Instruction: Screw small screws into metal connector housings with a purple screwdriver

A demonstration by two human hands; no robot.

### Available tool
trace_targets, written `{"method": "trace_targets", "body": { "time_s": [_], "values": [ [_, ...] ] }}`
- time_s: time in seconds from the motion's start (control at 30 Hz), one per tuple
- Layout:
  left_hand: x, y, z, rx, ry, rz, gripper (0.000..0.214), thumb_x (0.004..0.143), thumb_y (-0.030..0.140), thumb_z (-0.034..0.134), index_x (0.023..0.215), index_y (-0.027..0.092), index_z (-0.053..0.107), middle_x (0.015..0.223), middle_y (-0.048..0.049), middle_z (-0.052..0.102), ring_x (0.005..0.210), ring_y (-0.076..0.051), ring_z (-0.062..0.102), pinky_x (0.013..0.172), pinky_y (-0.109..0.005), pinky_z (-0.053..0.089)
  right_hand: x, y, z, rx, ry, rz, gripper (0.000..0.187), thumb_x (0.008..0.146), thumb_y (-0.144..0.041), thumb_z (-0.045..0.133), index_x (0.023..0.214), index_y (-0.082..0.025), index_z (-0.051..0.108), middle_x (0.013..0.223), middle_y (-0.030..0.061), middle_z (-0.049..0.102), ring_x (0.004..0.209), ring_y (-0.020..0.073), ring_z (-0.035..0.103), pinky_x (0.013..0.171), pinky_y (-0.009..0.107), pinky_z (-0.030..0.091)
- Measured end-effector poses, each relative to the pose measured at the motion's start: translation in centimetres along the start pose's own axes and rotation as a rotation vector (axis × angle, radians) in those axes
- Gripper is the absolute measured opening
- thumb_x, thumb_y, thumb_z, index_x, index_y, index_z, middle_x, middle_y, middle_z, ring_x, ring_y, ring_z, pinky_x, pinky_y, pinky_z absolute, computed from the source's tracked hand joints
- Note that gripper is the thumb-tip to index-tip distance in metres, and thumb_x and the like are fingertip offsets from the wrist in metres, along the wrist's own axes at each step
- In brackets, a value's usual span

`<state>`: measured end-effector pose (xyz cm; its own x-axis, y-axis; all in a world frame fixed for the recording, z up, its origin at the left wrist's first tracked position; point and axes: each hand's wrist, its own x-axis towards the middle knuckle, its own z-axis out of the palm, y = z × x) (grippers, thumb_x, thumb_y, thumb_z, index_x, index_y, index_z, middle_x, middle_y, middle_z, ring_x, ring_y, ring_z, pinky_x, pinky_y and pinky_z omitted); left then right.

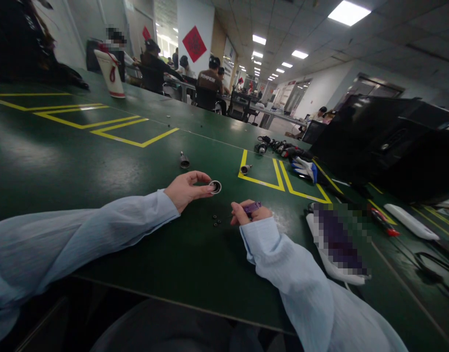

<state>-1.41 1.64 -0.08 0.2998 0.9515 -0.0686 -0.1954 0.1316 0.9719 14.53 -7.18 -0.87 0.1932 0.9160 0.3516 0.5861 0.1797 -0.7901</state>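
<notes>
My left hand (189,189) is closed on a round metal cup-like part (216,187), pinching its side with the open rim turned toward me. My right hand (250,212) is wrapped around a purple-handled tool (252,208); a thin shaft seems to stick out to the left, but its tip is too small to make out. Several tiny dark ring-shaped pieces (215,223) lie on the green table between the hands. Beyond my left hand rests a metal cup with a stem (184,160). A similar stemmed cup (245,169) sits by a yellow-taped corner.
At the right are a white device with a dark screen (337,244), a red-and-black tool (383,222), a blue-and-white glove (305,168) and coiled cables (271,144). A paper cup (110,73) stands far left. A black case (385,142) borders the right. People sit at tables beyond.
</notes>
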Motion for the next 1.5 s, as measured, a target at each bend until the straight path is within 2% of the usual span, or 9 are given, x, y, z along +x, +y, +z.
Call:
{"method": "trace_targets", "body": {
  "time_s": [0.13, 0.3, 0.4, 0.5, 0.6, 0.87, 1.2, 1.5],
  "values": [
    [0.0, -0.1, 0.0, -0.013, -0.028, -0.011, 0.035, 0.056, 0.006, 0.073, 0.088, 0.009, 0.06, 0.086, -0.0058, 0.065, 0.079, -0.016, 0.064, 0.076, -0.03, 0.052, 0.0, -0.1, -0.3, -0.121, 0.01, -0.095, 0.032, 0.078, -0.039, 0.051, 0.055, -0.017, 0.058, 0.043, 0.0004, 0.06, 0.04, 0.0099, 0.053, 0.043, 0.019, 0.039],
    [0.2, -0.2, -0.2, -0.019, -0.032, -0.022, 0.038, 0.053, 0.008, 0.075, 0.089, 0.009, 0.064, 0.086, -0.0076, 0.068, 0.081, -0.018, 0.064, 0.08, -0.032, 0.051, -0.4, 0.1, -0.3, -0.051, 0.074, -0.243, 0.027, 0.08, -0.033, 0.051, 0.06, -0.017, 0.059, 0.053, 0.0014, 0.062, 0.048, 0.0111, 0.056, 0.047, 0.021, 0.042],
    [0.1, -0.3, -0.3, 0.012, -0.044, 0.001, 0.039, 0.051, 0.011, 0.075, 0.088, 0.009, 0.065, 0.085, -0.0073, 0.069, 0.08, -0.018, 0.064, 0.08, -0.033, 0.051, -0.4, 0.3, -0.4, 0.0, 0.128, -0.394, 0.019, 0.081, -0.026, 0.051, 0.067, -0.016, 0.061, 0.062, 0.0032, 0.065, 0.056, 0.0121, 0.059, 0.055, 0.023, 0.046],
    [-0.1, -0.4, -0.3, 0.067, -0.061, 0.03, 0.04, 0.051, 0.013, 0.076, 0.09, 0.01, 0.066, 0.084, -0.0067, 0.069, 0.078, -0.018, 0.065, 0.08, -0.033, 0.051, -0.1, 0.6, -0.2, -0.032, 0.13, -0.585, 0.012, 0.08, -0.02, 0.052, 0.075, -0.016, 0.063, 0.069, 0.0046, 0.067, 0.063, 0.0129, 0.06, 0.062, 0.025, 0.048],
    [-0.4, -0.4, -0.1, 0.103, -0.077, 0.067, 0.04, 0.05, 0.014, 0.075, 0.09, 0.011, 0.066, 0.083, -0.0056, 0.07, 0.079, -0.018, 0.065, 0.082, -0.033, 0.05, 0.3, 1.0, 0.2, -0.077, 0.123, -0.688, 0.01, 0.079, -0.019, 0.053, 0.076, -0.017, 0.062, 0.069, 0.0044, 0.067, 0.063, 0.0127, 0.06, 0.064, 0.025, 0.048],
    [-0.7, -0.4, 0.3, 0.13, -0.09, 0.123, 0.039, 0.05, 0.011, 0.074, 0.088, 0.011, 0.066, 0.083, -0.0045, 0.07, 0.079, -0.018, 0.065, 0.085, -0.033, 0.049, 0.6, 1.4, 1.0, -0.11, 0.107, -0.783, 0.01, 0.08, -0.018, 0.052, 0.078, -0.017, 0.061, 0.071, 0.0054, 0.068, 0.064, 0.0133, 0.06, 0.065, 0.026, 0.049],
    [-1.0, -0.7, 0.8, 0.072, -0.025, 0.146, 0.031, 0.05, 0.013, 0.073, 0.079, 0.01, 0.063, 0.081, -0.005, 0.068, 0.071, -0.017, 0.064, 0.062, -0.028, 0.054, 0.3, 0.9, 1.2, -0.146, 0.09, -0.856, 0.009, 0.08, -0.017, 0.051, 0.079, -0.016, 0.06, 0.07, 0.0062, 0.068, 0.064, 0.0142, 0.06, 0.064, 0.026, 0.05],
    [-1.0, -0.6, 1.0, 0.093, 0.002, 0.141, 0.029, 0.05, 0.014, 0.072, 0.078, 0.009, 0.063, 0.082, -0.0055, 0.068, 0.072, -0.017, 0.063, 0.061, -0.029, 0.054, 0.0, 0.3, 1.1, -0.192, 0.073, -0.848, 0.009, 0.08, -0.016, 0.052, 0.079, -0.014, 0.06, 0.071, 0.008, 0.068, 0.064, 0.0153, 0.061, 0.064, 0.027, 0.05]
  ]
}}
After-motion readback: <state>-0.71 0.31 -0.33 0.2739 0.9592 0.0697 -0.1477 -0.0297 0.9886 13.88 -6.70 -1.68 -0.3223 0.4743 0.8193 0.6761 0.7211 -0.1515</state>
